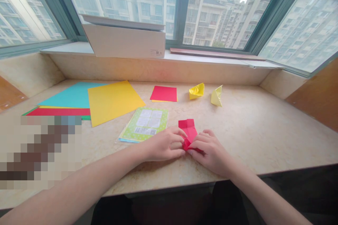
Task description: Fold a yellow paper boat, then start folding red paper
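Between my hands a red sheet of folding paper point(189, 128) lies on the stone counter, creased, with its near end folded up. My left hand point(165, 144) pinches the near left edge of the paper, its fingers partly hiding it. From the other side, my right hand point(210, 149) presses the near right part with curled fingers. Behind the paper stand two folded paper shapes: a bright yellow boat-like one point(196, 92) and a pale yellow one point(217, 95).
A plastic-wrapped green paper pack point(148, 121) lies beside my left hand. Red squares point(164, 93) sit farther back. Large yellow point(116, 102) and blue sheets point(71, 95) overlap at the left. A white box point(126, 40) stands on the window ledge. A blurred-out patch point(39, 151) covers the left front.
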{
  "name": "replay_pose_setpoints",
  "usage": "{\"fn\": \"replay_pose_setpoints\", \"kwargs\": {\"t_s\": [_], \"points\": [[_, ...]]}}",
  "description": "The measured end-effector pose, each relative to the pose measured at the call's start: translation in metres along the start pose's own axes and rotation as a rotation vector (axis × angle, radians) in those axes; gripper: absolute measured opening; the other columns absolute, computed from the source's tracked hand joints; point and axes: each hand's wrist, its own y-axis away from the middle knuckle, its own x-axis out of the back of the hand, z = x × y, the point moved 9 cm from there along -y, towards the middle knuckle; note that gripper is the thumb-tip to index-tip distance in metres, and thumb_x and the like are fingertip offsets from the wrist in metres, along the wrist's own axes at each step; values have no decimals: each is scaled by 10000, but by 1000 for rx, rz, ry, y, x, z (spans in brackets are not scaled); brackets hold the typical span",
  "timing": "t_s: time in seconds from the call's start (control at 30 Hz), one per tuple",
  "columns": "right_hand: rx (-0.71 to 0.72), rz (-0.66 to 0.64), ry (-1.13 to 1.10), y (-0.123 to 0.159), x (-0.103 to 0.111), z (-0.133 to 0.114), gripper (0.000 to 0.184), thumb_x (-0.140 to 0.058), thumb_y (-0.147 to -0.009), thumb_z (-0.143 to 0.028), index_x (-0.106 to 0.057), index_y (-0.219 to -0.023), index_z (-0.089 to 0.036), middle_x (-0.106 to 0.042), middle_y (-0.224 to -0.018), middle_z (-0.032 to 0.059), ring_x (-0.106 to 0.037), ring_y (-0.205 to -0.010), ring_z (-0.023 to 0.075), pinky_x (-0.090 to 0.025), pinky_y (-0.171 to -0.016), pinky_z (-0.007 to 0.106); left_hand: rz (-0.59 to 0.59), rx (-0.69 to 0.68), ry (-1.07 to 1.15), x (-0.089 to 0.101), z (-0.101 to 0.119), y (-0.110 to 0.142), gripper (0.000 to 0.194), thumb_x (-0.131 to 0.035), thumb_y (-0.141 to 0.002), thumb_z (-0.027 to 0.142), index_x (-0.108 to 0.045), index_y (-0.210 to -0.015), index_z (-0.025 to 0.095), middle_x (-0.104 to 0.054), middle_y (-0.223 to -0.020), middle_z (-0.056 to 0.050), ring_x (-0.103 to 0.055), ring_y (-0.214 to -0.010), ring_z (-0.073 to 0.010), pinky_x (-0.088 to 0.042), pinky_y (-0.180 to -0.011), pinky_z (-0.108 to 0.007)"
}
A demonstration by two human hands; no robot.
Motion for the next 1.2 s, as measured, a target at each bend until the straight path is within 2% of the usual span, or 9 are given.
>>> {"fn": "replay_pose_setpoints", "kwargs": {"t_s": [0.17,0.3,0.4,0.67,0.9,1.03,1.13,1.2], "points": [[45,70,5,0,5,-3,185,-587,-1014,-224,-684,-857,-216,-743,-836,-7,-632,-783,160,-348,-918,394,58,29,27,1,0,-3,180,-682,-934,330,-749,-996,175,-671,-1183,-102,-641,-1110,-240,-481,-1026,-379],[57,49,-15,-1,4,-3,193,-573,-1034,-234,-706,-894,-228,-765,-886,-1,-658,-823,167,-356,-917,390,42,26,4,-3,2,-5,164,-611,-973,266,-734,-929,167,-675,-1151,-90,-627,-1113,-230,-479,-1022,-363],[56,65,-37,-1,6,-3,142,-591,-1029,-227,-716,-962,-242,-785,-972,-6,-685,-873,167,-354,-932,389,45,26,-2,-4,3,-5,162,-584,-981,241,-727,-953,171,-680,-1160,-87,-622,-1120,-229,-478,-1022,-364],[-20,142,-103,0,9,6,93,-651,-982,-190,-712,-943,-248,-798,-932,-40,-710,-784,141,-385,-887,357,71,48,17,-6,0,-10,149,-585,-976,250,-720,-956,188,-731,-1008,-56,-645,-1043,-238,-454,-1040,-419],[-9,126,-104,0,8,6,114,-614,-999,-186,-696,-943,-242,-780,-948,-18,-692,-818,158,-408,-886,359,123,159,69,-4,-10,-7,140,-648,-945,299,-736,-991,199,-726,-1002,-51,-643,-1016,-238,-479,-969,-377],[-31,113,-133,0,9,5,130,-601,-985,-156,-691,-990,-250,-757,-1020,1,-673,-928,179,-418,-908,360,126,171,81,-4,-13,-7,116,-706,-912,290,-736,-974,196,-716,-992,-41,-632,-1005,-230,-475,-944,-357],[-68,69,-131,-1,7,7,88,-627,-975,-193,-686,-966,-257,-744,-975,-12,-654,-884,178,-403,-915,380,104,149,54,-5,-10,-9,85,-696,-918,263,-721,-902,183,-706,-937,-37,-628,-974,-223,-475,-935,-356],[-75,44,-124,-1,4,8,64,-638,-986,-248,-688,-949,-262,-743,-949,-19,-646,-855,177,-394,-903,388,78,110,22,-7,-4,-9,81,-663,-935,235,-711,-901,180,-707,-972,-46,-626,-999,-225,-475,-954,-361]]}}
